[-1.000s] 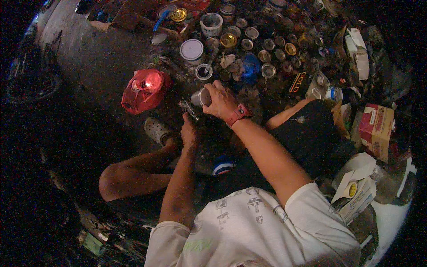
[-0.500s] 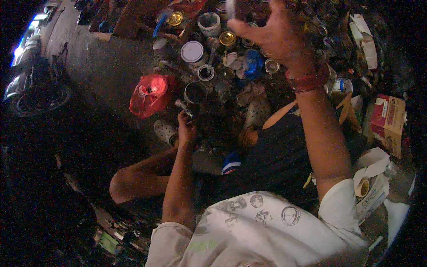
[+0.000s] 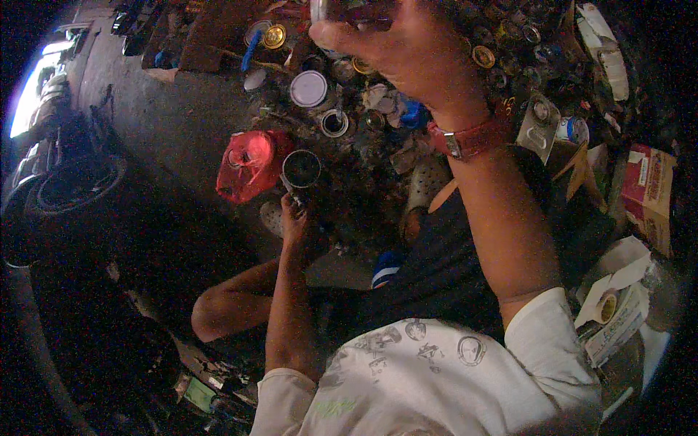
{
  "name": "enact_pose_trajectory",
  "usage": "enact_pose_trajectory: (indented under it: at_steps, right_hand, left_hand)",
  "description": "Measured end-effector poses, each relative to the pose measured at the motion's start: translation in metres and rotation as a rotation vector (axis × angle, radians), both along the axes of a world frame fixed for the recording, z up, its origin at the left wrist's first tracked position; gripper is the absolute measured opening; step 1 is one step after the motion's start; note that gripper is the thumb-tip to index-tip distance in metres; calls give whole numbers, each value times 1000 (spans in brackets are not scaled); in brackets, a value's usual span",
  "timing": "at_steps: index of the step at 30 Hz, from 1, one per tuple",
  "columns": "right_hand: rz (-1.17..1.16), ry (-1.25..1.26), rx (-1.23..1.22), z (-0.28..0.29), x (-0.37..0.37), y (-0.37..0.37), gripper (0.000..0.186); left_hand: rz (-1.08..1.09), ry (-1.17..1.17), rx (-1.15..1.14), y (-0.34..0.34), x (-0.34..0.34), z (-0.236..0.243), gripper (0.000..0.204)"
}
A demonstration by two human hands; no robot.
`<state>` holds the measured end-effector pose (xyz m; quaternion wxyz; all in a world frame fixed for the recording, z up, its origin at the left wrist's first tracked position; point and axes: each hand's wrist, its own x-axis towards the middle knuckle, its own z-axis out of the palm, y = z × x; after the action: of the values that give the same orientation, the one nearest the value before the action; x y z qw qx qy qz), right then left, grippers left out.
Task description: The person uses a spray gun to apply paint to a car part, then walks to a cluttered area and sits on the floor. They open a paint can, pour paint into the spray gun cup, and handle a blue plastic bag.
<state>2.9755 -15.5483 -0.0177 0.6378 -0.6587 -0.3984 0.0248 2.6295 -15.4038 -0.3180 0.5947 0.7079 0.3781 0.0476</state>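
Low at the left of centre, my left hand (image 3: 295,215) is closed round the grip of a silver tool that looks like a paint spray gun. A round cup (image 3: 301,168) with a dark open mouth sits just beyond the fingers and appears joined to it. My right hand (image 3: 407,62) is raised close to the camera, its thumb stretched left and its fingers curled. It grips a pale, shiny-edged container (image 3: 318,10), mostly cut off by the upper edge, so its kind is unclear. A red plastic bag (image 3: 247,166) lies left of the cup.
A white-lidded can (image 3: 308,89), an open tin (image 3: 334,123) with a stick in it and a gold lid (image 3: 274,36) stand beyond. Several more tins and rags crowd the floor. At the right are a red-and-tan carton (image 3: 647,185) and a roll of tape (image 3: 605,308).
My right hand has moved left with the container. My left hand has shifted slightly left, bringing the cup left and nearer. The whole view has turned a little.
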Motion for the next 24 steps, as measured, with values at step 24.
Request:
enact_pose_trajectory:
  at_steps: [24]
  right_hand:
    - [303,-211,-1064,-235,-111,38,64]
  left_hand:
    - [100,545,58,-44,20,-46,90]
